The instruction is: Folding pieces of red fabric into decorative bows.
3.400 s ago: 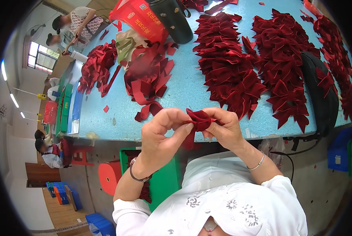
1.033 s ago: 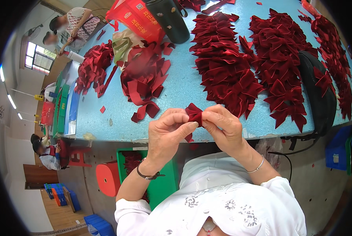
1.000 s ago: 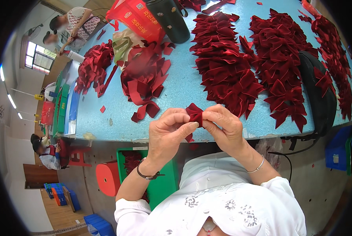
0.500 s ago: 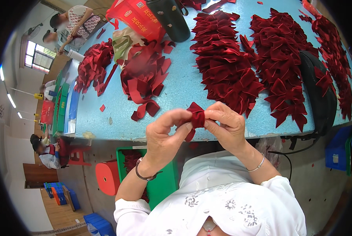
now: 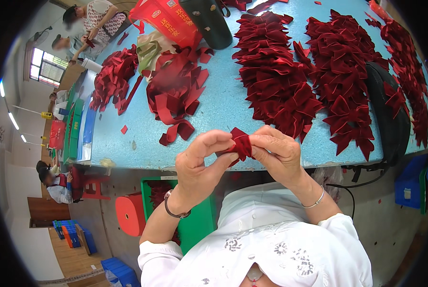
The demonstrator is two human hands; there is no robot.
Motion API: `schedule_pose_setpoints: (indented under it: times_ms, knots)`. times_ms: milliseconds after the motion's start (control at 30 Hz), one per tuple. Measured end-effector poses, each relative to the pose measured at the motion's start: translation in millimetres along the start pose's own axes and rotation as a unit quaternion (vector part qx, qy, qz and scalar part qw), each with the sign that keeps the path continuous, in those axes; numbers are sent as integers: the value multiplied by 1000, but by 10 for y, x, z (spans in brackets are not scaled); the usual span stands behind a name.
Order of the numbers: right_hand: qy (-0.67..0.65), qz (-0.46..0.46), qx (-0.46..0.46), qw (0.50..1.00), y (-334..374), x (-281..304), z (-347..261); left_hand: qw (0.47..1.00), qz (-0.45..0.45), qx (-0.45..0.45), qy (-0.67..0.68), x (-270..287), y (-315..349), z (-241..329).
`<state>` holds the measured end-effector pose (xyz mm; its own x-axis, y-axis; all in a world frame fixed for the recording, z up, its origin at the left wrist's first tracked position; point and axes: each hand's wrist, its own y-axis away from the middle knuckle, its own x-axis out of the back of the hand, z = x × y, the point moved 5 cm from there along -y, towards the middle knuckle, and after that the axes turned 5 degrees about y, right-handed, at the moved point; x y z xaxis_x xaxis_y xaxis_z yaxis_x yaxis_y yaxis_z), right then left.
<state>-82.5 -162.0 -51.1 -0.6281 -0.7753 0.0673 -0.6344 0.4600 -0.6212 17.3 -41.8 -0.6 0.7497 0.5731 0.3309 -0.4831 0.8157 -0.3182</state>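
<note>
Head view: dark-red velvet ribbon piece (image 5: 241, 142) held at frame centre, pinched from both sides.

Left hand (image 5: 202, 158) pinches the piece's left side between thumb and fingers; right hand (image 5: 281, 152) pinches its right side likewise. Opposed grips probably keep the folds from slipping; exact layering under the fingertips cannot be told. Piece sits over the near edge of the blue tabletop (image 5: 216, 107), apparently for easy reach and sight. Loose ribbon strips (image 5: 178, 88) lie heaped upper left of the hands; finished-looking velvet bows (image 5: 276, 76) overlap in a long row at upper right of centre, seemingly grouped to stay apart from the strips. Black vacuum flask (image 5: 206, 24) stands at top centre, perhaps placed there to leave working room.
</note>
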Motion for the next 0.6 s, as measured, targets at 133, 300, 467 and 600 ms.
schedule_pose_setpoints:
  times_ms: [133, 300, 467, 600]
  knots:
    - [-14, 8, 22, 1000, 9, 6, -8, 997, 38, 24, 59, -14, -11, -85]
    - [-31, 6, 32, 999, 13, 9, -20, 994, 58, 26, 84, -10, -12, -66]
    - [-13, -2, 61, 998, 24, -9, -28, 974, 70, 156, 147, -16, -10, -130]
    - [-3, -5, 93, 996, 6, -22, -73, 988, 49, 74, 126, 41, -26, -174]
